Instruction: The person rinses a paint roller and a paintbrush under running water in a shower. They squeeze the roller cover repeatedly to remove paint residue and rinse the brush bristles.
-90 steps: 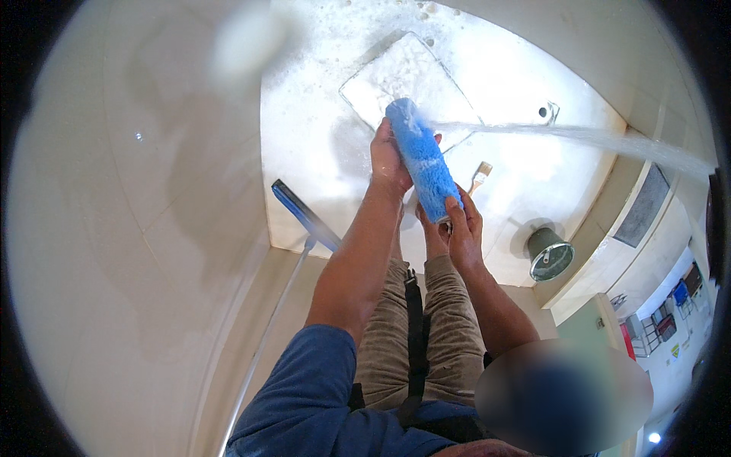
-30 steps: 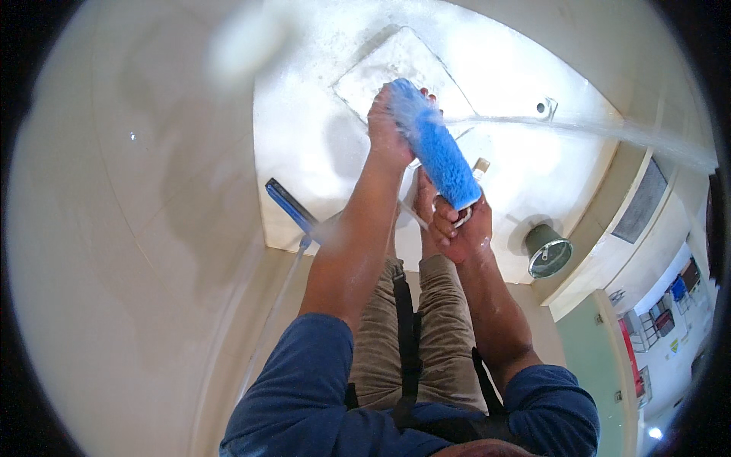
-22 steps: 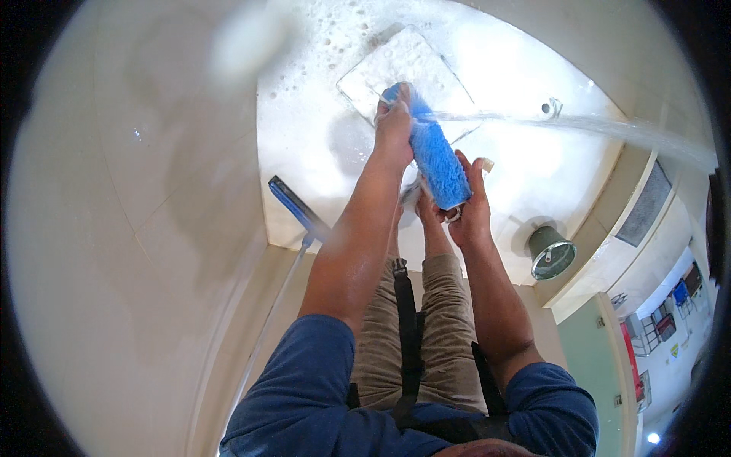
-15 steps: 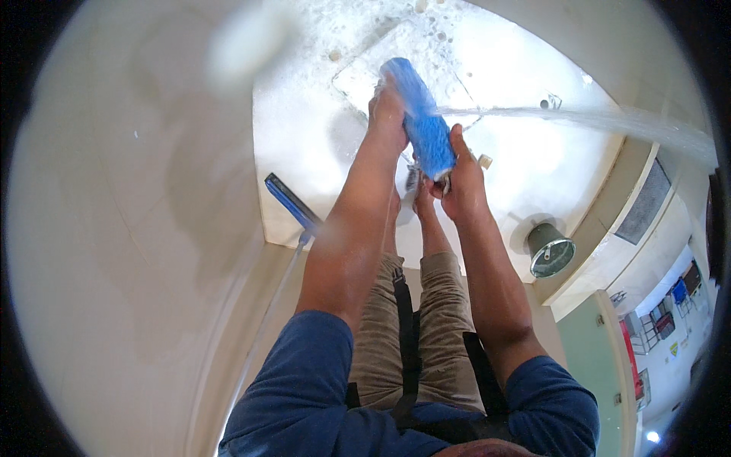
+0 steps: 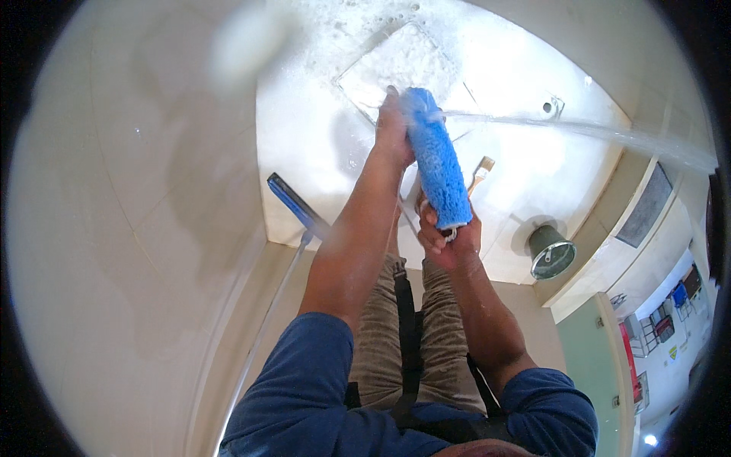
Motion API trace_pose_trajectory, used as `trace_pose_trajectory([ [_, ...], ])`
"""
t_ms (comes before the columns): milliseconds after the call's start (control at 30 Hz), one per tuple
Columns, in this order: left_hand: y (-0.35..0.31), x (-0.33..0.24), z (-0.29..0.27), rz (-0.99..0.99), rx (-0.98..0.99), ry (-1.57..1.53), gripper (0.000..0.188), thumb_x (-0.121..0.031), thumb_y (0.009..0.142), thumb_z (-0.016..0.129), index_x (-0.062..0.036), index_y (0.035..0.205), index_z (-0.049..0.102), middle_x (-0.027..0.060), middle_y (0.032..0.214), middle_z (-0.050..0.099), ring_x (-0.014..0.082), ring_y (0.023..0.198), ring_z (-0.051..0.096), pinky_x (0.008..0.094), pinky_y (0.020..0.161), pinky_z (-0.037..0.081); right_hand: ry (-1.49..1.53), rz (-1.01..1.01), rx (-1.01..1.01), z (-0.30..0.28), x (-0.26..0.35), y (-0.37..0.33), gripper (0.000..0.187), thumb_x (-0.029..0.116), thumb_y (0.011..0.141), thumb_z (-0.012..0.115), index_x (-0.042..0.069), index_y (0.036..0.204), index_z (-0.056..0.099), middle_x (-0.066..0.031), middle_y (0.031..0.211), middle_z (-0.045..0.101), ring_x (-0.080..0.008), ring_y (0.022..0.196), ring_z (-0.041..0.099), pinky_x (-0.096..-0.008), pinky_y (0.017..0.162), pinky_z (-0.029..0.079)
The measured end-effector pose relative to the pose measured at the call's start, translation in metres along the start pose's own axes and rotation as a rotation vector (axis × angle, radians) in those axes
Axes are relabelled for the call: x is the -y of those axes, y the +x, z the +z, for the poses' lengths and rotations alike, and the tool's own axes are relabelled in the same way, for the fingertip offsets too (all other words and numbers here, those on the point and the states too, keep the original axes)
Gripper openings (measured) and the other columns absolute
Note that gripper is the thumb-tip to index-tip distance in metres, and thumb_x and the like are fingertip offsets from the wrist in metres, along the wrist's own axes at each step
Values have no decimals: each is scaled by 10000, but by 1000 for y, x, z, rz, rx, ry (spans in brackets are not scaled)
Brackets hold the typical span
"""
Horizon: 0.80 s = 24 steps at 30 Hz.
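A fluffy blue paint roller (image 5: 440,169) slants across the middle of the view, its upper end pointing away from me. My left hand (image 5: 391,133) is closed against the roller's upper left side, its fingers partly hidden behind the nap. Lower down, my right hand (image 5: 455,238) wraps round the near end, where a white end piece shows. From the right, a jet of water (image 5: 563,126) strikes the upper part of the roller and splashes there. Between the roller and the right wall, a paintbrush (image 5: 480,174) with a wooden handle lies on the wet white floor (image 5: 502,206).
A blue-headed squeegee or mop (image 5: 292,202) with a long pole leans by my left arm. To the right stands a dark green bucket (image 5: 551,253). A drain hole (image 5: 548,107) and a square floor cover (image 5: 396,65) with foamy water lie beyond my hands.
The roller has come closer to my body, with my right hand drawn back toward me at its near end. More of the paintbrush shows, and my left hand sits slightly lower.
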<state>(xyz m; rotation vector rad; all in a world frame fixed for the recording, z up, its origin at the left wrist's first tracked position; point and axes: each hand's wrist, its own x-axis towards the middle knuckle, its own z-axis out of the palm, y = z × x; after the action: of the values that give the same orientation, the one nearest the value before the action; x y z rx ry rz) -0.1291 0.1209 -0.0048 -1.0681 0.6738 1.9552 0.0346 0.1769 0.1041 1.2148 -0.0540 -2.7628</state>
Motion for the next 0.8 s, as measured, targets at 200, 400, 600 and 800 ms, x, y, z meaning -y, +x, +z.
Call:
trace_pose_trajectory([
  [200, 0, 15, -1, -19, 108, -75, 655, -561, 1029, 285, 4, 1302, 474, 211, 1148, 597, 338, 983, 636, 488, 884, 545, 215, -48, 172, -11, 7, 24, 448, 360, 1036, 347, -18, 1233, 483, -118, 831, 588, -115, 454, 463, -247, 404, 401],
  [400, 21, -5, 0, 83, 62, 203, 699, -630, 956, 461, -46, 1342, 463, 174, 1160, 586, 328, 988, 626, 467, 847, 549, -262, 21, -180, 33, 38, 69, 528, 494, 1048, 291, 38, 1226, 488, -100, 754, 612, -162, 468, 508, -273, 390, 379],
  [600, 12, -7, 4, 142, 16, 294, 667, -604, 932, 536, -60, 1316, 504, 162, 1123, 589, 299, 933, 619, 449, 811, 543, -493, -56, -371, 61, 26, 70, 676, 685, 971, 335, 50, 1059, 551, -86, 633, 581, -183, 431, 528, -302, 353, 381],
  [800, -31, 5, 20, -28, 2, 293, 767, -611, 939, 504, -11, 1402, 388, 214, 1174, 583, 323, 994, 632, 444, 839, 551, -688, -117, -481, 29, 19, 43, 681, 646, 988, 358, -3, 1001, 565, -74, 606, 561, -156, 433, 547, -287, 329, 398],
])
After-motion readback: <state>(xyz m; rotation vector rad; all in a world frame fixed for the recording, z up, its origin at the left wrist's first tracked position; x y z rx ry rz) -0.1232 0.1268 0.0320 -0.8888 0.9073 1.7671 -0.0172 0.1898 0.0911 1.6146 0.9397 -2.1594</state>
